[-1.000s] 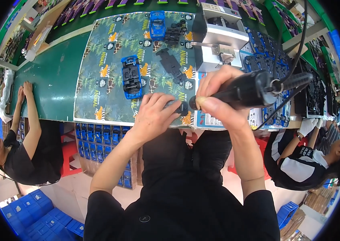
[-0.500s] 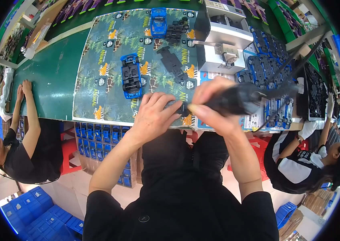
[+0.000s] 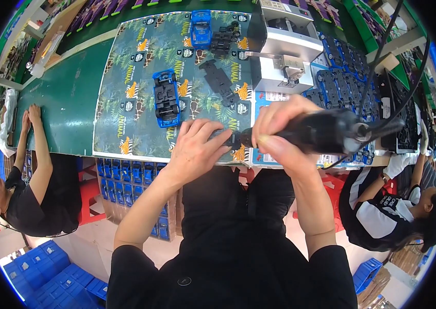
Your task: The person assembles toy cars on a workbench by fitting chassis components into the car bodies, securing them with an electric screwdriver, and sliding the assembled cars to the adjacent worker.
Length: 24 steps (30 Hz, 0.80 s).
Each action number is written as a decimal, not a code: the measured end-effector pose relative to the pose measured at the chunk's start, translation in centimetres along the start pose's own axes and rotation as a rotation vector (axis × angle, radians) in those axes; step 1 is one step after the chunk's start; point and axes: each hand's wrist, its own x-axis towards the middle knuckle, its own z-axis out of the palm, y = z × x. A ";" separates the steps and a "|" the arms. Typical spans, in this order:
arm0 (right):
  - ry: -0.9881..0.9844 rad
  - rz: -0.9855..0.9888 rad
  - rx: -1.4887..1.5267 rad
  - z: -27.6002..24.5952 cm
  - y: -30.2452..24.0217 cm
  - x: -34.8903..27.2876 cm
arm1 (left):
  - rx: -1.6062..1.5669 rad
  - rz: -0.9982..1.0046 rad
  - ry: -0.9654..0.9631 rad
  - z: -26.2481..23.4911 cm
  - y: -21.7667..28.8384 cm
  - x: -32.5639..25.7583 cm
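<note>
My right hand (image 3: 286, 131) is wrapped round a black electric screwdriver (image 3: 326, 133), whose cable runs off its back end to the upper right. The screwdriver's front end points left, toward a small black part (image 3: 235, 139) at the fingertips of my left hand (image 3: 196, 150). My left fingers are bent over that part near the table's front edge, hiding much of it. Beyond them lies an upturned blue toy car (image 3: 166, 98) with its black underside showing. To its right rests a loose black chassis plate (image 3: 219, 82).
Farther back are a blue car body (image 3: 201, 30) and black wheeled chassis (image 3: 224, 40). A silver machine (image 3: 285, 67) stands right of the printed mat (image 3: 140, 67). Rows of blue car parts (image 3: 344, 85) lie beyond it. Co-workers sit at left (image 3: 27, 190) and right (image 3: 388, 206).
My right hand and the screwdriver have shifted a little to the right, and the tool's back end has swung rightward. My left hand stays on the black part.
</note>
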 end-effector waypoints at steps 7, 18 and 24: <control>-0.050 0.023 -0.138 -0.8 2.4 -0.4 | 0.007 0.003 0.005 0.1 -0.2 -0.1; -0.032 -0.022 -0.105 -0.8 1.8 -0.4 | 0.016 0.013 0.003 0.0 -0.1 0.0; -0.104 -0.033 -0.212 -0.9 2.6 -0.9 | 0.014 0.028 0.011 -0.1 0.0 0.3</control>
